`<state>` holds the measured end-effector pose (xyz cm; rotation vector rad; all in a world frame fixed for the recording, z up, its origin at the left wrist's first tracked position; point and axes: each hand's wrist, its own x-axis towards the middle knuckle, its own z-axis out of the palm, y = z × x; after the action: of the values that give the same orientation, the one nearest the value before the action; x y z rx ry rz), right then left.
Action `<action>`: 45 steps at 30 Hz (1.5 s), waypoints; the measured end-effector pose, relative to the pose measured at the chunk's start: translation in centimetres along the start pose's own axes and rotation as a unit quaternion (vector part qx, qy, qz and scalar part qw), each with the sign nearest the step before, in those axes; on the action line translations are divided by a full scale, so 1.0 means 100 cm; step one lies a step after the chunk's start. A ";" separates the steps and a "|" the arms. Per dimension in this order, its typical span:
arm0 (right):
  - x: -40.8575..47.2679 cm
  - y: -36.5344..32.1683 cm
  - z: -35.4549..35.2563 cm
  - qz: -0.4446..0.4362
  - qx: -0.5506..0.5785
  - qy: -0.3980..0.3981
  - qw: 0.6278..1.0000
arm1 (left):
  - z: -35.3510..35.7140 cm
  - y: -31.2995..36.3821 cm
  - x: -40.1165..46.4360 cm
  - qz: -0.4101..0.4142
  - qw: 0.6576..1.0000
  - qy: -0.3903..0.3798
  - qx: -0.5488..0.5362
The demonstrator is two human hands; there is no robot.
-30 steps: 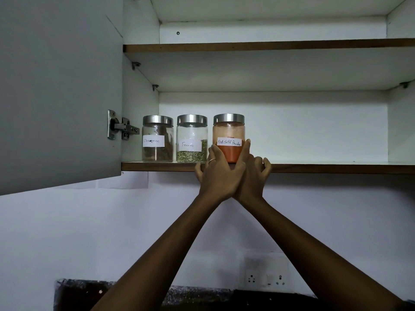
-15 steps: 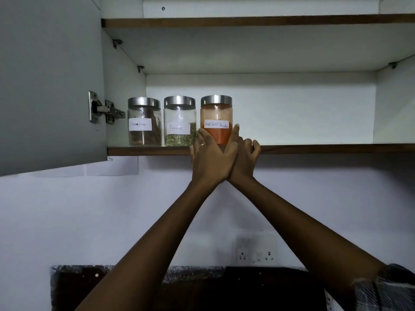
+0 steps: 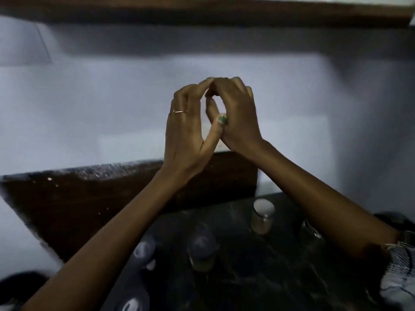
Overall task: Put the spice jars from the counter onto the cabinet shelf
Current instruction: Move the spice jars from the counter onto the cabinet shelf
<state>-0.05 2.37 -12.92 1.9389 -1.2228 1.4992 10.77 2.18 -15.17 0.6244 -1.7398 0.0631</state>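
Head view, change: half a second ago both hands were up at the shelf around the orange-filled jar; now they hang lower, in front of the pale wall (image 3: pixel 314 113), and that jar and the two beside it are out of sight.
Left hand (image 3: pixel 186 126): holds nothing, fingers loosely curved, a thin ring on one finger, fingertips meeting those of the other hand.
Right hand (image 3: pixel 238 115): also holds nothing, fingers bent, its heel touching the left thumb.
Brown wooden shelf edge (image 3: pixel 202 12): runs across the top, well above the hands.
Dark speckled stone counter (image 3: pixel 247 277): near and low, under the forearms.
Blurred glass spice jars with metal lids: one right of centre (image 3: pixel 261 218), one in the middle (image 3: pixel 202 250), one to the left (image 3: pixel 143 250); all stand apart on the counter, contents too blurred to tell.
Dark brown backsplash panel (image 3: pixel 89 203): behind the counter, left of the wrists.
Open room: bare wall on both sides of the hands; gaps between the jars.
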 end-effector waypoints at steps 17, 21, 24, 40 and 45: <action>-0.239 0.136 -0.056 0.265 -0.135 -0.161 0.941 | 0.152 0.031 -0.175 -0.108 0.925 -0.363 -0.045; -0.274 0.170 -0.066 0.303 -0.179 -0.172 0.920 | 0.198 0.032 -0.200 -0.153 0.883 -0.442 -0.050; -0.298 0.198 -0.076 0.368 -0.217 -0.198 0.882 | 0.231 0.034 -0.218 -0.163 0.852 -0.494 -0.063; -0.392 0.299 -0.114 0.513 -0.072 -0.307 0.798 | 0.369 0.038 -0.253 -0.190 0.694 -0.680 -0.144; -0.402 0.280 -0.112 0.507 -0.066 -0.227 0.829 | 0.360 0.041 -0.262 -0.162 0.735 -0.651 -0.103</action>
<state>-31.12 11.51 -51.37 1.6198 -2.7890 1.2599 -19.69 2.29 -47.91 0.8739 -2.8623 -1.0469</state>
